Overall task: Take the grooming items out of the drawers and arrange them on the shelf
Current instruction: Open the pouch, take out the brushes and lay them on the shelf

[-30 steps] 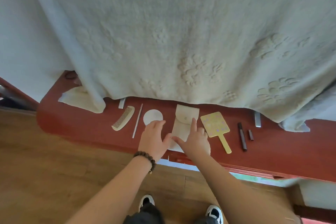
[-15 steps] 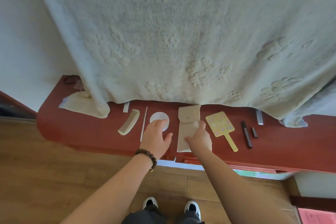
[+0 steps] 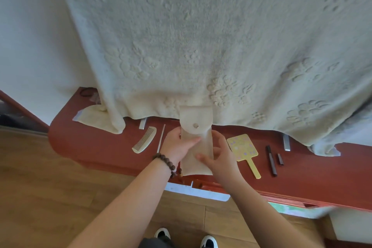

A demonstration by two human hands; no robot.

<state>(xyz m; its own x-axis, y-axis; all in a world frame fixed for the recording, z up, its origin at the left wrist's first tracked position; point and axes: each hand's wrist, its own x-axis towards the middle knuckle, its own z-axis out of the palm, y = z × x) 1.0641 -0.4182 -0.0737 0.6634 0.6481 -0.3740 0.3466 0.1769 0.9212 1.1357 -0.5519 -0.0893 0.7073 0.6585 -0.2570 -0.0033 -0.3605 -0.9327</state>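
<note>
A cream embossed towel hangs down over the back edge of the red shelf, its hem covering the rear strip. Along the shelf lie a pale comb toward the left end, a thin white stick just beside it, then on the right a yellow hand mirror, a long dark stick and a short dark cap. Two metal brackets poke from under the hem. The cream pouch, flap snapped closed, is held up over the shelf's front edge at mid-length, its top overlapping the hem. The left hand grips its left side, thumb across the front; the right hand pinches its right side lower down.
</note>
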